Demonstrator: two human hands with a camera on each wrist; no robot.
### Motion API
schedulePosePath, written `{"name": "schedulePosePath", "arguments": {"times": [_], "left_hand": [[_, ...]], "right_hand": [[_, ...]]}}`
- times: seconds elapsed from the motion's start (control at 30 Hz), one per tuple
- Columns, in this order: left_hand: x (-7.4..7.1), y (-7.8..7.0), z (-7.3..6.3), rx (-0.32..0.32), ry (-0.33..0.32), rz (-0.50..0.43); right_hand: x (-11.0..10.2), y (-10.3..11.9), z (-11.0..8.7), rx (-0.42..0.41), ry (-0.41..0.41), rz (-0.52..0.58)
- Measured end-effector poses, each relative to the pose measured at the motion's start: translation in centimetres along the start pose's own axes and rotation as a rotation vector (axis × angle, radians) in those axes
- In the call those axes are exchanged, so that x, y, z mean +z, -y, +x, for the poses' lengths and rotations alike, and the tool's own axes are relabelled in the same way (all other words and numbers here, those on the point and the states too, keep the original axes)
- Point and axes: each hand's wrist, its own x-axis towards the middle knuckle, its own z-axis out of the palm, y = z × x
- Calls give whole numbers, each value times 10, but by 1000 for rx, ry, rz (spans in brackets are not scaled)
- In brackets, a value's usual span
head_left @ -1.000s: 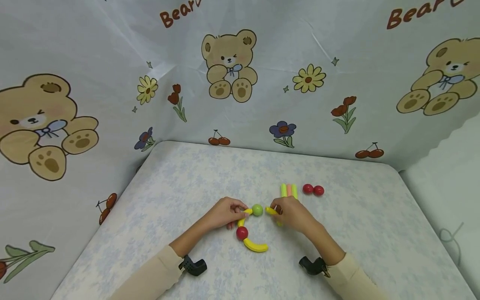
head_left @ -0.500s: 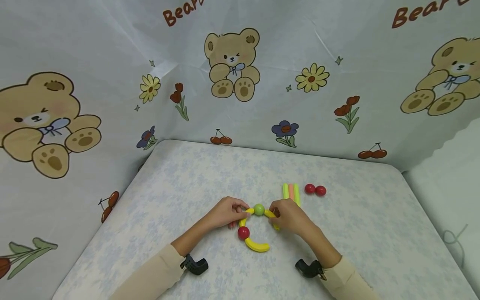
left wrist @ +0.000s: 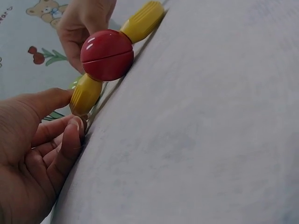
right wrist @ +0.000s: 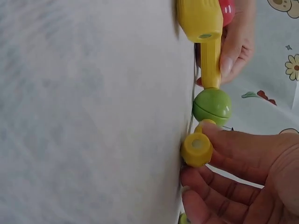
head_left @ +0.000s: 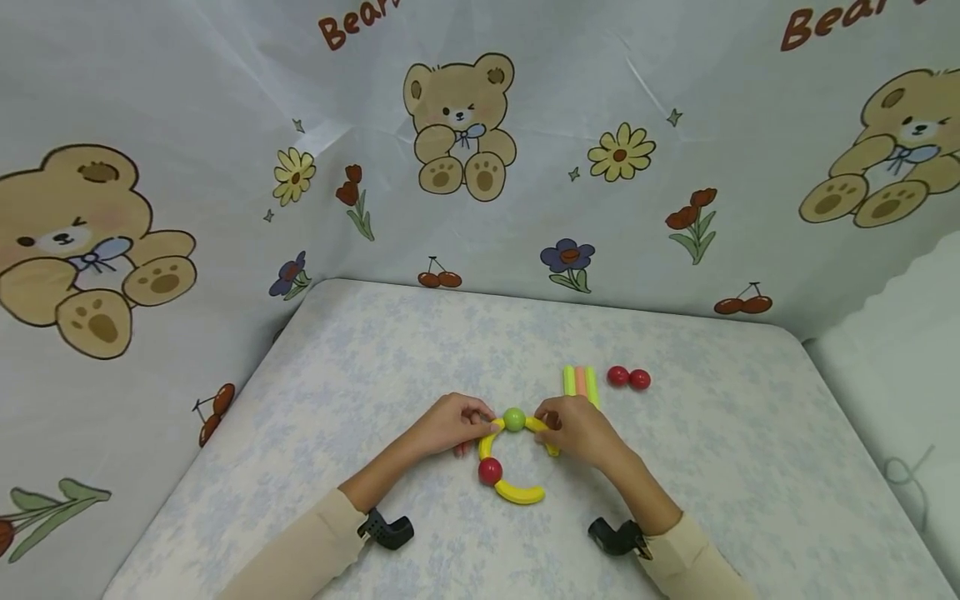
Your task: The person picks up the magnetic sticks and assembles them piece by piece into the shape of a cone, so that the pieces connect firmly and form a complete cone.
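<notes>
On the table, curved yellow rods and balls form an open ring. My left hand pinches the upper-left curved yellow rod between thumb and fingers. That rod runs from the green ball at the top down to a red ball. Another curved yellow rod extends right from the red ball, its far end free. With thumb and fingers, my right hand pinches the right-hand curved yellow rod, whose upper end meets the green ball. Fingers partly cover both gripped rods.
Straight green and pink sticks lie side by side behind my right hand, partly hidden by it. Two red balls sit to their right. Reddish pieces peek out beside my left hand. A bear-print cloth hangs behind the table.
My right hand has moved left, bringing its yellow rod from a gap up against the green ball. The red ball and lower rod have shifted slightly right. My left hand keeps its grip.
</notes>
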Motion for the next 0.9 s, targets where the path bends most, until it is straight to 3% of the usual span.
{"name": "schedulePosePath", "arguments": {"times": [0.2,0.33,0.7,0.9], "left_hand": [[0,2,0,-7,-5,-1],[0,1,0,-16,0,-3],[1,-1,3,-27,37,-16],[1,0,2,-25,24,0]], "right_hand": [[-8,0,-3,42,79,40],[-11,-4,-5,27,106,70],[-11,-13,-4,10,54,88],[-11,-11,-2,18,58,86]]}}
